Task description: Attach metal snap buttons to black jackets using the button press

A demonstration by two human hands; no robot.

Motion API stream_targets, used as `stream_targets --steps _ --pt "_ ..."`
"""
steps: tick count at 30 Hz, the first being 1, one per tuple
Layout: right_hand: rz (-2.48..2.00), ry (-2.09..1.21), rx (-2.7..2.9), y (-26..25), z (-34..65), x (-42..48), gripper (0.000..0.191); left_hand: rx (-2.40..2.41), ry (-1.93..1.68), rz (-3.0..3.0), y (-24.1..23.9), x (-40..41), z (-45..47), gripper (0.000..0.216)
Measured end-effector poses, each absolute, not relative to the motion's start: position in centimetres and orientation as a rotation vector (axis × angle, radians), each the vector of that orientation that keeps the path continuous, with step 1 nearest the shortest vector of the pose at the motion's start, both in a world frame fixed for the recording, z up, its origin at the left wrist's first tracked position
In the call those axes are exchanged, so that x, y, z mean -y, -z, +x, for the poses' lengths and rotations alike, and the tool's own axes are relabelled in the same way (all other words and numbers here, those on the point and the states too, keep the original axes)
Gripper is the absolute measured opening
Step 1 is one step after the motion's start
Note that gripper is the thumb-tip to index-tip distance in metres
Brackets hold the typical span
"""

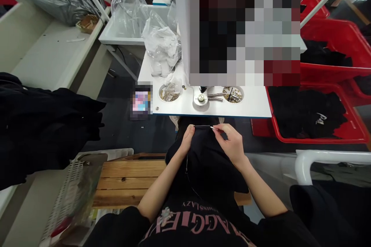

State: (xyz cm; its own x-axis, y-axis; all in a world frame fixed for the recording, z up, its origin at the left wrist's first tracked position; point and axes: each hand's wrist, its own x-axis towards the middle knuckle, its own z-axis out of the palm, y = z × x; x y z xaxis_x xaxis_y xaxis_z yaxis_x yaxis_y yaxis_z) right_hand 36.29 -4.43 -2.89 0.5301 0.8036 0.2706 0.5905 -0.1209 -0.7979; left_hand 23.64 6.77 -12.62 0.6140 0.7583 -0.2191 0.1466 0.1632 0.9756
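Your left hand pinches the top edge of a black garment, gathered in front of your body, while your right hand grips a slim white-tipped pick between thumb and fingers, its point at that same edge. The garment drapes down over your black shirt, which carries pink lettering. Beneath it lies a slatted wooden bench, with a white plastic basket tilted beside it on your left and a white tubular rail on your right.

Ahead, the white worktop carries a machine whose upper body is blurred out, its metal base fitting between two round dishes of small metal parts. Two metal springs lie just beside the fitting. Clear plastic bags are heaped behind the left dish. A pile of black garments hangs at far left, and more black garments with white print fill a red crate at right.
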Motion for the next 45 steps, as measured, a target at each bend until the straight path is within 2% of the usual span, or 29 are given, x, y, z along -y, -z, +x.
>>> stream_targets --steps 10,26,45 --pt "-1.812 -0.287 1.273 3.9 35.5 4.6 0.017 -0.794 -0.545 1.251 13.0 -6.9 23.5 0.05" --pt "-1.732 -0.086 1.286 4.5 36.1 4.0 0.015 -0.766 -0.582 1.09 13.1 -6.9 23.6 0.045" --pt "-1.694 -0.195 1.326 5.2 35.7 4.2 0.015 -0.768 -0.572 1.092 13.2 -6.9 23.6 0.047"
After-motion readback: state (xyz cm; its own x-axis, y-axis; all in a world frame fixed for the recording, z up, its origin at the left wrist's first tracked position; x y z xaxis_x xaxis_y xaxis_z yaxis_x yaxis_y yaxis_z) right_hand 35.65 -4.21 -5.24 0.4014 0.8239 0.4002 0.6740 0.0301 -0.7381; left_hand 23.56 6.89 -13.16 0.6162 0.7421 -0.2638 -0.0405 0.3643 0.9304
